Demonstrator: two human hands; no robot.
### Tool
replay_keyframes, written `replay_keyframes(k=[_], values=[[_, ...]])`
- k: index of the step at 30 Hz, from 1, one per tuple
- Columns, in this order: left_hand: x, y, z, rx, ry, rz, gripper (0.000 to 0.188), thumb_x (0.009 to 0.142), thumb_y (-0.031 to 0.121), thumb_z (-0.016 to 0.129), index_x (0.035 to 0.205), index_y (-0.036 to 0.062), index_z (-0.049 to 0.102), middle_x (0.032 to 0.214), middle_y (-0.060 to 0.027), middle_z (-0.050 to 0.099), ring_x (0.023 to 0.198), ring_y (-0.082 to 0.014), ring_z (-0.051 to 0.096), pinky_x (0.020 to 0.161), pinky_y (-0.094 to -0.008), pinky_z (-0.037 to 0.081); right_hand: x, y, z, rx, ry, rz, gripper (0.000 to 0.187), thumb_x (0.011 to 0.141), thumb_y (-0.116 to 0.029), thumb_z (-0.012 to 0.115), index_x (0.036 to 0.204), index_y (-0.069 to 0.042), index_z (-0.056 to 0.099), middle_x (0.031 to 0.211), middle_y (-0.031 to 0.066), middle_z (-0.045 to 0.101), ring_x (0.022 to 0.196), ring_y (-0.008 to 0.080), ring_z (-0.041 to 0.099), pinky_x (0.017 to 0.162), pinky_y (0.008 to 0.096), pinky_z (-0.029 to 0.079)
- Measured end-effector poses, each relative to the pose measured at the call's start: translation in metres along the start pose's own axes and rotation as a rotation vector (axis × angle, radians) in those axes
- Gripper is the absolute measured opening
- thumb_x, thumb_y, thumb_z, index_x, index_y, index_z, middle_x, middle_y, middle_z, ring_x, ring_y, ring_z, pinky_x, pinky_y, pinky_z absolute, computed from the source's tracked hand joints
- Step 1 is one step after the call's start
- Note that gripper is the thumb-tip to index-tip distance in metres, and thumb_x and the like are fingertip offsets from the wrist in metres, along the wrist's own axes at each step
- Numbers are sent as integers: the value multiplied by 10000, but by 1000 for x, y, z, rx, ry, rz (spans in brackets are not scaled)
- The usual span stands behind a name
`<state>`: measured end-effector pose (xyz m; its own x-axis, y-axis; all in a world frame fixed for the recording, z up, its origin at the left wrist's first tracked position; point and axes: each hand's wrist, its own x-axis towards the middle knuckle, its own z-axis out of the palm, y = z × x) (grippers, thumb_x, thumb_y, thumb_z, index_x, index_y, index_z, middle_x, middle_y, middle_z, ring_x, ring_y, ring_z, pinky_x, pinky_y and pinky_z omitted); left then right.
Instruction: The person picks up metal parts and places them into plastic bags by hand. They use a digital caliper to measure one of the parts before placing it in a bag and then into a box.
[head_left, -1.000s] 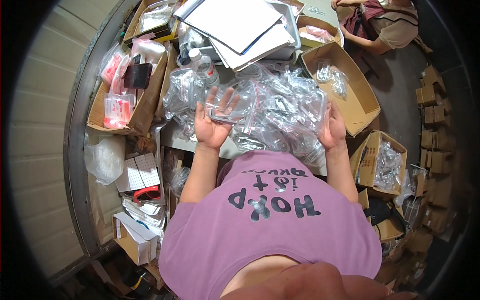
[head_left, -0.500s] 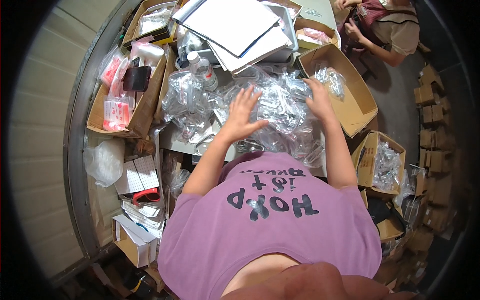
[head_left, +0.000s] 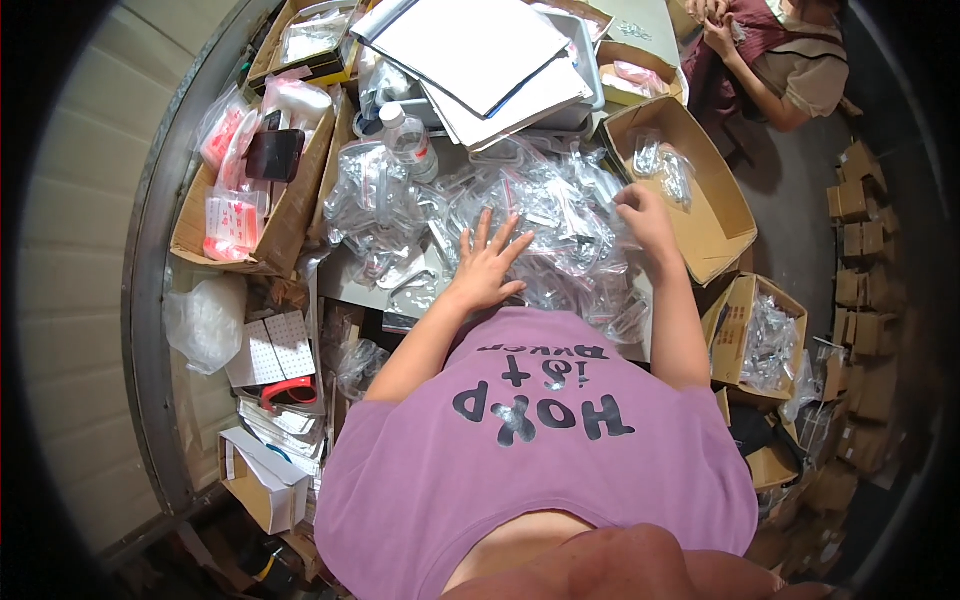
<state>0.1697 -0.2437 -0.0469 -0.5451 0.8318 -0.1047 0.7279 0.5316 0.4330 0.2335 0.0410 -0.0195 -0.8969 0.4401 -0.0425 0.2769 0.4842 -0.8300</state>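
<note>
both hands on a heap of clear plastic bags

left hand (head_left: 487, 268) lies flat, fingers spread wide, on the near side of the bag pile (head_left: 520, 215); right hand (head_left: 645, 217) curls into its far edge, grip unclear, beside an open cardboard box (head_left: 700, 175). a water bottle (head_left: 408, 140) stands beyond.

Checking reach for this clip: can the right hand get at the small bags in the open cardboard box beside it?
Probably yes: the right hand rests on the heap of clear bags beside the open-topped cardboard box; nothing covers its bags.
</note>
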Motion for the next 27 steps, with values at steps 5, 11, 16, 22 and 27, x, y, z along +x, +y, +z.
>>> replay_keyframes(k=[5,11,16,22,27], values=[[-5,2,-1,-98,75,5,726,684,426,670,1310,200,379,1440,-84,168,1325,-375,44,1007,-599,89,-36,-30,-31,725,-71,185,134,730,4,588,845,-38,532,777,6,561,632,80,520,581,195,422],[11,34,-24,-665,379,198,498,777,331,613,1176,56,499,1228,-127,456,1135,-297,400,937,-380,313,-67,-47,-23,1592,-280,43,213,753,16,572,933,-54,482,704,8,495,584,68,490,599,176,445],[24,64,-35,-1859,-23,-53,394,843,225,584,1130,-15,463,1068,-86,530,943,-138,525,795,-259,433,-79,-61,8,1521,-462,190,225,778,10,561,968,-46,455,868,41,538,652,75,514,642,223,461],[21,64,-33,-1796,300,-199,169,774,103,664,856,28,537,741,-35,585,606,-72,524,535,-208,429,-81,-69,16,1397,-440,249,298,787,-34,577,1054,-38,448,894,39,526,697,79,501,606,188,400],[12,64,-35,-1707,386,-191,158,763,126,684,772,37,554,667,-23,574,550,-81,521,482,-193,417,-83,-68,22,869,-371,79,338,757,-64,649,1052,-36,486,932,21,520,817,67,490,679,188,402]])
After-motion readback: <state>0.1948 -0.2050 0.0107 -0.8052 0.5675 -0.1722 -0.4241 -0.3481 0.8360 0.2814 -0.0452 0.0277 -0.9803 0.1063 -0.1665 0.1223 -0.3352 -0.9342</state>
